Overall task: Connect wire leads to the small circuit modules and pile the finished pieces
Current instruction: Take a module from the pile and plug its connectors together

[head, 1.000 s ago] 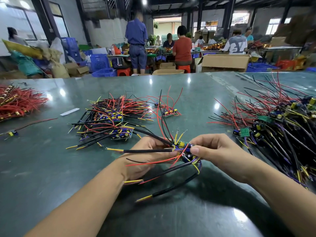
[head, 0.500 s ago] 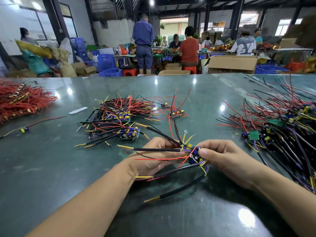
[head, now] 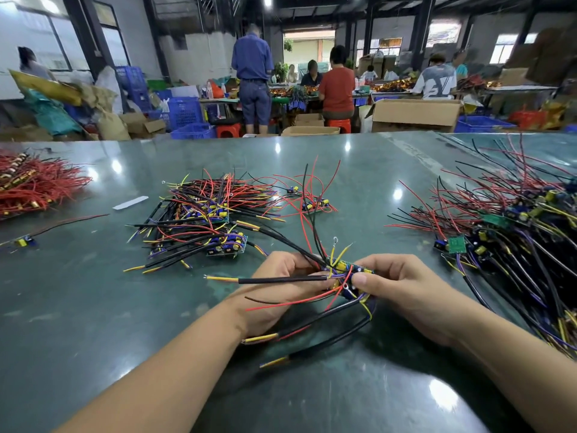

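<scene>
While both hands, left (head: 281,285) and right (head: 402,289), pinch one circuit module (head: 349,271), the centre finished pile (head: 203,220) stays smaller than the right-hand stock (head: 515,232).

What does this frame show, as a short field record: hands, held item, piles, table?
left hand: grips the module and its wires
right hand: pinches the module from the right
module: held just above the table, leads fanning out
middle pile: wired modules, beyond the hands
right pile: modules with tangled wires
red wires: far left
table: dark green, glossy

Glossy green table (head: 93,307), dim workshop, windows (head: 504,51)
</scene>
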{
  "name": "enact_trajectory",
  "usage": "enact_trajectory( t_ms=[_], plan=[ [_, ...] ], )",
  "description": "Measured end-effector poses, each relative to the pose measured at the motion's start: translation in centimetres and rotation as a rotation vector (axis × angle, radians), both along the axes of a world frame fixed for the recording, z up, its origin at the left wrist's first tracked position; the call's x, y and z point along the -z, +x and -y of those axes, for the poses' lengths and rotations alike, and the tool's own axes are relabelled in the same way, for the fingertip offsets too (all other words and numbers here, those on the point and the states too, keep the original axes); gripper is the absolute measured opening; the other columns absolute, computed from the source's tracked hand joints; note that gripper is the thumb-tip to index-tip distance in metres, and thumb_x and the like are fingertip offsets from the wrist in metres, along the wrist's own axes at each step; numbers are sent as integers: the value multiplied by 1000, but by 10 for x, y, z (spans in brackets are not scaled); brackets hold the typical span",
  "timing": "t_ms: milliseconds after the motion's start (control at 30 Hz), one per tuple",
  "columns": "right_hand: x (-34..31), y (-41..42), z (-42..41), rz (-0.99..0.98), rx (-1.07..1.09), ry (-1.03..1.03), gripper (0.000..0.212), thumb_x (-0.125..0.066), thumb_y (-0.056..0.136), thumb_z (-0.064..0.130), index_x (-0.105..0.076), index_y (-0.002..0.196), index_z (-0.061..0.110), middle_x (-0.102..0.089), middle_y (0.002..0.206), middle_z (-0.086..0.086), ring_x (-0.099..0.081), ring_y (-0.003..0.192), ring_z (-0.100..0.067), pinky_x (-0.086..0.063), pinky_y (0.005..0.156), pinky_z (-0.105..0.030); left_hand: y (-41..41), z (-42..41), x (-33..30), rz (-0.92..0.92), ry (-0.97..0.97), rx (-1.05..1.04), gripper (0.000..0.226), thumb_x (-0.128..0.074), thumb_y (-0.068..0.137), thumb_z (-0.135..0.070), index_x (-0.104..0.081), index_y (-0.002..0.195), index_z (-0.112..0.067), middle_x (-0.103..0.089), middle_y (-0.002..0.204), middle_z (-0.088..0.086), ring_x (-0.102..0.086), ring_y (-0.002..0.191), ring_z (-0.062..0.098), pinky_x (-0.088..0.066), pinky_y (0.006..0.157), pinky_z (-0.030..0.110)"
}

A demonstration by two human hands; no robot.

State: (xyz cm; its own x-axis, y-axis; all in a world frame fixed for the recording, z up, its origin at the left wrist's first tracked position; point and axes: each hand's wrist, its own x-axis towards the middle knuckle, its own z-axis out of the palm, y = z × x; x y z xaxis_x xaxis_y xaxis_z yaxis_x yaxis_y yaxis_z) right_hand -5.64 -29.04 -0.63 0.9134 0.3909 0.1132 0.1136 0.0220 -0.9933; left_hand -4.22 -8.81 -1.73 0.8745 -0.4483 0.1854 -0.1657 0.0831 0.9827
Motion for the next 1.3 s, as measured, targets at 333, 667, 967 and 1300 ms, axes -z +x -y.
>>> enact_trajectory(
  t_ms=[333,667,967,1300],
  plan=[
    [1,2,1,-65,-55,71,29,-67,73,19,-71,91,-3,-70,92,-21,-62,81,-22,-52,73,-25,0,-2,-5,-115,-77,82,18,-64,80,-1,-71,96,-4,-73,93,4,-66,88,11,-51,86,21],
    [-2,2,-1,-108,-76,128,31,-62,78,11,-68,102,-8,-66,105,-29,-64,88,-26,-55,78,-30,4,-2,-7,-203,-127,85,22,-64,77,-2,-67,96,6,-72,92,11,-68,82,13,-54,75,22],
    [-3,2,-3,-113,-39,139,33,-65,76,14,-69,100,-8,-69,101,-25,-66,84,-20,-52,71,-22,-2,-1,-12,-177,-98,41,12,-69,74,-9,-76,84,-10,-74,86,3,-68,78,10,-55,78,23],
    [-14,3,5,-231,-32,270,14,-62,77,10,-73,77,2,-66,70,-10,-61,62,-13,-49,60,-22,-8,-8,-27,-289,-237,-8,21,-60,72,-6,-77,67,-17,-74,76,-1,-70,68,8,-57,63,24]
  ],
)
